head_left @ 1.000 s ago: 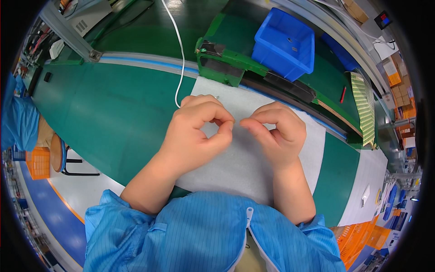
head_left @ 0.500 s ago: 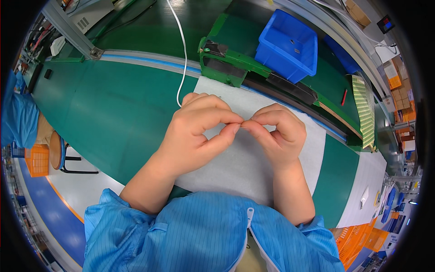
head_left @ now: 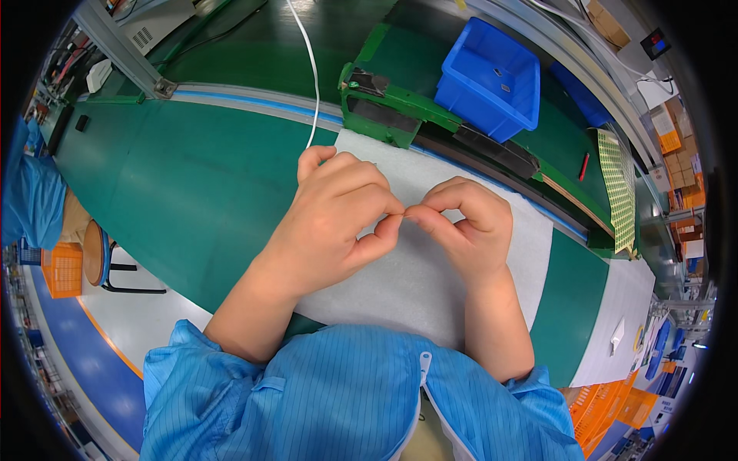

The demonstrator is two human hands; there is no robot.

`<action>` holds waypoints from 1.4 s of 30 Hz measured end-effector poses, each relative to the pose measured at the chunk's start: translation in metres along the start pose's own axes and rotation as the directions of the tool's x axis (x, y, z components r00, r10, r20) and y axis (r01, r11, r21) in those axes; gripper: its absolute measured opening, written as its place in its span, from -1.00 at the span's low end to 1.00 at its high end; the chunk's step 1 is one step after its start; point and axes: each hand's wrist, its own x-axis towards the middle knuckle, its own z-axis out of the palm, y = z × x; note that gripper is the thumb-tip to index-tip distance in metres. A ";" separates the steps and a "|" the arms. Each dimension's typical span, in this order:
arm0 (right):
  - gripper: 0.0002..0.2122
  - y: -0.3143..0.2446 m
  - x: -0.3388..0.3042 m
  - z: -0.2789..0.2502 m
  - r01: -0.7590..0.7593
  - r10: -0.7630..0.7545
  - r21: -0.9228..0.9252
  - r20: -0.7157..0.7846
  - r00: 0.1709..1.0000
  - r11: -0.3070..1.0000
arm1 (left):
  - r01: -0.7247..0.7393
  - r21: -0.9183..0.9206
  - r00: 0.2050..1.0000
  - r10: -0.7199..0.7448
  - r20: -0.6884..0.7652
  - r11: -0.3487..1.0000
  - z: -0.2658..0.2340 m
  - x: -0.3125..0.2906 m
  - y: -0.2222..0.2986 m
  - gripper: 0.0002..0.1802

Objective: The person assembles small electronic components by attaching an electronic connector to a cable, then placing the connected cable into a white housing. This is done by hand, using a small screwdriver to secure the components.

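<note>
My left hand (head_left: 334,211) and my right hand (head_left: 470,223) meet above a white sheet (head_left: 384,296) spread over the green bench. Thumb and forefinger are pinched together on each hand, and the fingertips of the two hands touch or nearly touch. Whatever sits between them is too small to make out or is hidden by the fingertips. The other fingers of the left hand are bent loosely, with the little finger raised. On the right hand the remaining fingers are curled in.
Behind the sheet, a blue bin (head_left: 492,81) stands on a raised green ledge (head_left: 430,111). A white cable (head_left: 314,69) runs down behind my left hand. A yellow-green patterned sheet (head_left: 615,188) and a red pen-like object (head_left: 584,166) lie at the right. A stool (head_left: 96,253) is at the left.
My left hand has turned slightly, its little finger lifting away. Both pinches have shifted a little to the left and remain together.
</note>
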 end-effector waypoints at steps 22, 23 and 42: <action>-0.82 -0.003 0.002 0.002 0.206 -0.218 -0.158 -0.062 0.974 0.966 | 0.231 -0.268 0.973 -0.223 0.060 0.935 0.008 -0.003 -0.003 -0.90; -0.82 -0.003 0.002 0.002 0.207 -0.219 -0.157 -0.062 0.974 0.966 | 0.245 -0.275 0.969 -0.239 0.055 0.930 0.008 -0.003 -0.002 -0.92; -0.90 0.001 -0.009 0.007 -0.460 0.405 0.746 0.276 0.872 0.481 | 0.020 -0.361 0.995 -0.055 -0.088 0.932 0.008 -0.003 -0.002 -0.75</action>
